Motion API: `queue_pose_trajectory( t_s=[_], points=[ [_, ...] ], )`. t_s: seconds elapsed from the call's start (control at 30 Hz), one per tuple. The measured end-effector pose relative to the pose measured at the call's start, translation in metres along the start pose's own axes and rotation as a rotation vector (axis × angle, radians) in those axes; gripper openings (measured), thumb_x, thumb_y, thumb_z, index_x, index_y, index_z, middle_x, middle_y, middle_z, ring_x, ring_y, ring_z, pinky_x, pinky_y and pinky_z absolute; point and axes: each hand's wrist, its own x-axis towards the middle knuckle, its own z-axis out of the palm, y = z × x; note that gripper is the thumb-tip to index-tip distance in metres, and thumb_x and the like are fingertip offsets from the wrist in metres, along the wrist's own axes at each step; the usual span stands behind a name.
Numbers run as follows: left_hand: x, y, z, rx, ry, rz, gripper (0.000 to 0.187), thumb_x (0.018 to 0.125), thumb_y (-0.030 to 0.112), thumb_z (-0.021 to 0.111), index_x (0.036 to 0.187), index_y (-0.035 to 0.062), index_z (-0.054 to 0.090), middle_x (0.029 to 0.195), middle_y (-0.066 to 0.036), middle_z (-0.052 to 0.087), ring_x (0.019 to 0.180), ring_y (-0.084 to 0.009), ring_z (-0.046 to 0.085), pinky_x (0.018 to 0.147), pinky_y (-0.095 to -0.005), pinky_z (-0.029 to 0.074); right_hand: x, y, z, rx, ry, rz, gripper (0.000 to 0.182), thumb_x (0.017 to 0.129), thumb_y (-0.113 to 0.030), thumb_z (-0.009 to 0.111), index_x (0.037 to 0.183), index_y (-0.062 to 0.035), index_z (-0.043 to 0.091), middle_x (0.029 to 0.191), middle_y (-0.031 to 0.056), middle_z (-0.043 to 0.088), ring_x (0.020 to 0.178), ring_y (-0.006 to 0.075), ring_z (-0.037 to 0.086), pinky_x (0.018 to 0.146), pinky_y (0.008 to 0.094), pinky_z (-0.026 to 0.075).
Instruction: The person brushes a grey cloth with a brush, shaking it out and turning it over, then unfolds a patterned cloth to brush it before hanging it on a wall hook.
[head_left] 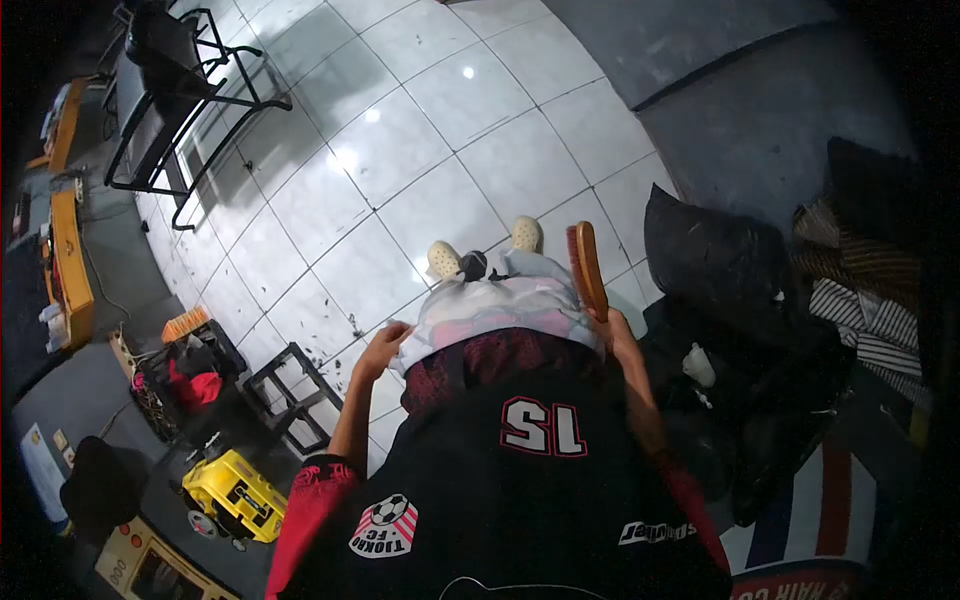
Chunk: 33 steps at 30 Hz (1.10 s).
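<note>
The black jersey (pixel 470 480) carries a white "15" (pixel 543 427) near 5 o'clock and a football badge (pixel 385 527) reading "TJOKRO FC" at 7 o'clock; the white lettering (pixel 655 533) at 5 o'clock is too distorted to read fully. Between 4 and 5 o'clock, a striped sign (pixel 790 575) shows "HAIR", its next word cut off. The right hand (pixel 617 332), between 3 and 4 o'clock, has its fingers closed around the lower end of a brush (pixel 588 272). The left hand (pixel 383 348), at 8 o'clock, has bent fingers beside the pale patterned cloth (pixel 480 312); I cannot tell whether they grip it. The brush, between 2 and 3 o'clock, has a smooth brown wooden back and dark reddish bristles facing 9 o'clock.
</note>
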Motion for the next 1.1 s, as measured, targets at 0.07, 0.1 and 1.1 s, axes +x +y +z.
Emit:
queue_pose_trajectory(
  t_s=[0.07, 0.1, 1.1],
  points=[
    [0.002, 0.0, 0.007, -0.197, 0.014, 0.04, 0.023, 0.083, 0.018, 0.052, 0.086, -0.0022, 0.062, 0.082, -0.01, 0.063, 0.077, -0.0139, 0.059, 0.067, -0.0263, 0.046, 0.005, -0.01, 0.005, -0.067, 0.008, -0.019, 0.037, 0.084, -0.033, 0.044, 0.088, 0.0009, 0.058, 0.075, 0.0071, 0.058, 0.07, 0.016, 0.054, 0.062, 0.0304, 0.044],
    [0.01, -0.011, 0.002, -0.029, 0.027, 0.097, 0.02, 0.081, 0.015, 0.053, 0.086, -0.0018, 0.062, 0.08, -0.01, 0.064, 0.076, -0.0143, 0.059, 0.067, -0.0267, 0.047, 0.008, -0.02, 0.006, -0.172, 0.011, -0.021, 0.043, 0.087, -0.036, 0.037, 0.084, 0.0015, 0.058, 0.075, 0.0078, 0.058, 0.071, 0.0173, 0.056, 0.061, 0.0308, 0.045],
    [-0.064, 0.177, -0.006, 0.739, -0.452, 0.185, 0.025, 0.072, 0.015, 0.053, 0.09, -0.0001, 0.061, 0.082, -0.017, 0.061, 0.068, -0.0246, 0.059, 0.062, -0.0327, 0.046, -0.099, -0.185, -0.032, -0.559, -0.315, 0.125, 0.033, 0.072, -0.012, 0.064, 0.097, 0.0048, 0.052, 0.088, 0.0079, 0.056, 0.076, 0.0082, 0.052, 0.069, 0.0243, 0.043]
  ],
)
